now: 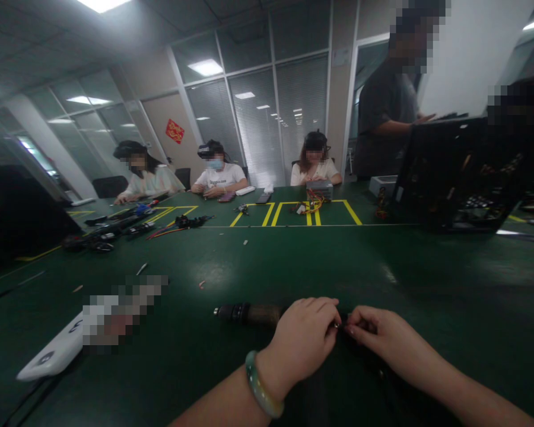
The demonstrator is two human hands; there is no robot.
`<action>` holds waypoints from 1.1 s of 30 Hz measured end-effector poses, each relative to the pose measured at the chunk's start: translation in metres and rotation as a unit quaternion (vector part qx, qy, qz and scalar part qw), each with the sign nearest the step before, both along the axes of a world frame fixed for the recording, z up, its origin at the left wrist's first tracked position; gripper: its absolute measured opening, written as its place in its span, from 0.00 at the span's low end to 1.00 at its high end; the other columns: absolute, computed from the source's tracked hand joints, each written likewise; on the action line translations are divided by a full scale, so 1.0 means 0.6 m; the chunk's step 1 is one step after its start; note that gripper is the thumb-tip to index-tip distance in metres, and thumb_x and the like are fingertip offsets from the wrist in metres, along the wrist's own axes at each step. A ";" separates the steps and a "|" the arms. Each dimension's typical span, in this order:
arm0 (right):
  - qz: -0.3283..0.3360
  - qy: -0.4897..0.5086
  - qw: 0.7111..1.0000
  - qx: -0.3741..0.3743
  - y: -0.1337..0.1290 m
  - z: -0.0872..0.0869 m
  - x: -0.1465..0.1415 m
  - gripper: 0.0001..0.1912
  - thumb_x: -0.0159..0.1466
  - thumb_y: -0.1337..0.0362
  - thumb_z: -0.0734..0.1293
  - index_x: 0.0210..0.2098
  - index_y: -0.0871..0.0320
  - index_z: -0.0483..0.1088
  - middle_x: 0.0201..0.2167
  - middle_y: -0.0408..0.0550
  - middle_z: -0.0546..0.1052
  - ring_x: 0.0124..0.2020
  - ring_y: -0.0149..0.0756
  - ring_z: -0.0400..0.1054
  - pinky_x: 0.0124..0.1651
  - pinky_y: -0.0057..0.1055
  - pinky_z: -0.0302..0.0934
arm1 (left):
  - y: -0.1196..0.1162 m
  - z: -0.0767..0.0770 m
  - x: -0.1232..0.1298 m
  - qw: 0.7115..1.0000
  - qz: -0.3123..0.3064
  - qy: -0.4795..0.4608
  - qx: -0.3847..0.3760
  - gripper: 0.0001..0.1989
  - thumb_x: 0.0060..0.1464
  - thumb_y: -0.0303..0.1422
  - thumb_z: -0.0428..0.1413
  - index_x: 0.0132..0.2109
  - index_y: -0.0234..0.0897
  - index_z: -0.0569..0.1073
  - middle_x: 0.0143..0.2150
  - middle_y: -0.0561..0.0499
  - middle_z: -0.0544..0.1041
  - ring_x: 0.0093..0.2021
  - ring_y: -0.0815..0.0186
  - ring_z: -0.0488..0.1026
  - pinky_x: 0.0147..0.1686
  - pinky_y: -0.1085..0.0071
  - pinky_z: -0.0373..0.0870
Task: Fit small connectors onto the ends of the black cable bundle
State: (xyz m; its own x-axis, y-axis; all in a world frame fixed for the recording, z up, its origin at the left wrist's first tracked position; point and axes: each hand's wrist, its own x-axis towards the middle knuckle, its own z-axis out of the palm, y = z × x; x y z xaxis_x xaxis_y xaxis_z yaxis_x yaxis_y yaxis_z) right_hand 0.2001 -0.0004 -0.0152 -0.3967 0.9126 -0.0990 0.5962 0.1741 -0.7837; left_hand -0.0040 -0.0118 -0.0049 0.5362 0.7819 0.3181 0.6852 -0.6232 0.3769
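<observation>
My left hand, with a green bangle on its wrist, is closed, its fingertips curled down around something small and dark. My right hand pinches close beside it, thumb and forefinger together. What sits between the two sets of fingertips is too dark and small to name. A dark, cylindrical tool like an electric screwdriver, with a metal tip pointing left, lies on the green tabletop. Its right end is hidden behind my left hand.
A white device with a cable lies at the left, partly blurred out. Dark cable bundles lie farther back. A black computer case stands at the right. A metal box with coloured wires sits across the table, where several people are seated.
</observation>
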 end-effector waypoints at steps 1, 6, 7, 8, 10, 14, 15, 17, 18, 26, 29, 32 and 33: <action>0.000 0.000 1.000 -0.001 -0.001 0.002 0.000 0.09 0.64 0.60 0.63 0.31 0.55 0.71 0.26 0.40 0.75 0.29 0.33 0.69 0.30 0.24 0.57 | 0.000 0.001 0.000 1.000 0.000 -0.002 -0.001 0.06 0.55 0.26 0.56 0.41 0.40 0.69 0.54 0.53 0.71 0.52 0.62 0.69 0.53 0.61 0.64; -0.001 -0.004 1.000 -0.011 -0.001 0.006 0.000 0.09 0.64 0.59 0.63 0.32 0.55 0.72 0.27 0.40 0.76 0.29 0.33 0.69 0.29 0.24 0.57 | -0.003 0.004 -0.002 1.000 0.003 -0.015 -0.007 0.10 0.55 0.30 0.58 0.45 0.39 0.69 0.53 0.49 0.72 0.53 0.60 0.69 0.52 0.59 0.65; -0.001 -0.004 1.000 -0.011 -0.001 0.006 0.000 0.09 0.64 0.59 0.63 0.32 0.55 0.72 0.27 0.40 0.76 0.29 0.33 0.69 0.29 0.24 0.57 | -0.003 0.004 -0.002 1.000 0.006 -0.015 -0.008 0.10 0.55 0.30 0.58 0.44 0.39 0.69 0.53 0.49 0.72 0.53 0.60 0.69 0.52 0.59 0.65; 0.000 -0.004 1.000 -0.011 -0.001 0.005 0.000 0.09 0.64 0.59 0.63 0.32 0.55 0.72 0.27 0.40 0.76 0.29 0.33 0.69 0.29 0.24 0.57 | -0.003 0.003 -0.001 1.000 0.008 -0.015 -0.008 0.08 0.55 0.30 0.58 0.43 0.39 0.69 0.53 0.49 0.72 0.53 0.60 0.69 0.52 0.59 0.66; -0.002 -0.006 1.000 -0.007 0.000 0.004 0.000 0.09 0.64 0.60 0.63 0.32 0.55 0.71 0.27 0.39 0.76 0.29 0.33 0.69 0.29 0.24 0.57 | -0.001 0.002 -0.001 1.000 0.008 -0.011 -0.007 0.06 0.56 0.30 0.57 0.41 0.39 0.69 0.53 0.50 0.72 0.52 0.60 0.69 0.52 0.60 0.66; -0.002 -0.009 1.000 -0.002 0.000 0.001 0.001 0.09 0.64 0.60 0.63 0.31 0.55 0.71 0.27 0.39 0.75 0.29 0.33 0.69 0.29 0.24 0.57 | 0.001 -0.001 0.001 1.000 0.004 0.005 -0.001 0.05 0.56 0.27 0.57 0.40 0.39 0.69 0.53 0.52 0.72 0.51 0.62 0.70 0.53 0.61 0.65; -0.001 -0.007 1.000 -0.003 0.001 0.000 0.001 0.09 0.64 0.59 0.63 0.31 0.55 0.71 0.27 0.39 0.75 0.29 0.33 0.69 0.29 0.24 0.57 | 0.001 -0.001 0.001 1.000 0.004 0.007 0.000 0.06 0.56 0.27 0.57 0.40 0.39 0.69 0.53 0.53 0.72 0.51 0.62 0.69 0.53 0.61 0.65; 0.002 -0.004 1.000 -0.008 0.002 -0.001 0.001 0.09 0.65 0.59 0.63 0.32 0.55 0.71 0.27 0.40 0.76 0.29 0.33 0.69 0.29 0.24 0.57 | 0.001 -0.002 0.001 1.000 0.004 0.007 0.001 0.06 0.55 0.27 0.57 0.41 0.39 0.69 0.53 0.52 0.72 0.51 0.62 0.69 0.53 0.61 0.65; 0.004 -0.004 1.000 -0.010 0.002 -0.001 0.001 0.09 0.65 0.59 0.63 0.32 0.55 0.71 0.27 0.40 0.76 0.29 0.33 0.69 0.29 0.24 0.57 | 0.001 -0.002 0.001 1.000 0.004 0.006 0.000 0.07 0.55 0.27 0.57 0.41 0.39 0.69 0.53 0.52 0.72 0.51 0.62 0.69 0.53 0.61 0.64; 0.004 -0.004 1.000 0.002 0.003 -0.003 0.001 0.08 0.64 0.60 0.63 0.32 0.55 0.71 0.27 0.40 0.75 0.29 0.33 0.69 0.30 0.24 0.57 | -0.002 0.003 -0.001 1.000 0.004 -0.007 -0.003 0.06 0.57 0.31 0.56 0.42 0.40 0.69 0.53 0.52 0.72 0.52 0.63 0.69 0.53 0.62 0.65; 0.003 -0.012 1.000 -0.002 0.003 -0.003 0.001 0.09 0.64 0.59 0.63 0.32 0.55 0.71 0.26 0.40 0.75 0.28 0.33 0.69 0.28 0.24 0.56 | -0.001 0.002 -0.001 1.000 0.000 0.000 -0.003 0.04 0.57 0.29 0.56 0.41 0.40 0.69 0.53 0.54 0.72 0.52 0.63 0.69 0.53 0.63 0.64; 0.002 -0.014 1.000 -0.003 0.003 -0.001 0.001 0.09 0.65 0.58 0.62 0.32 0.55 0.71 0.27 0.40 0.76 0.28 0.32 0.69 0.28 0.23 0.56 | -0.001 0.001 -0.001 1.000 0.000 0.006 -0.002 0.06 0.56 0.27 0.56 0.41 0.41 0.69 0.54 0.55 0.72 0.51 0.64 0.69 0.53 0.62 0.64; 0.002 -0.013 1.000 -0.003 0.003 -0.001 0.001 0.10 0.65 0.58 0.62 0.32 0.54 0.71 0.27 0.40 0.76 0.28 0.32 0.69 0.28 0.23 0.57 | -0.001 0.001 -0.001 1.000 0.000 0.007 -0.002 0.06 0.56 0.27 0.56 0.41 0.41 0.69 0.54 0.55 0.72 0.51 0.64 0.69 0.53 0.62 0.64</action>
State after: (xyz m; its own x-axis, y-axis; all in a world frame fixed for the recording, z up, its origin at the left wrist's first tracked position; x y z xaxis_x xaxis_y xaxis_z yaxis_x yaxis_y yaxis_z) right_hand 0.2005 0.0013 -0.0156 -0.3969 0.9106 -0.1154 0.6161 0.1712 -0.7688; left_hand -0.0044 -0.0126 -0.0043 0.5404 0.7833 0.3072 0.6907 -0.6215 0.3697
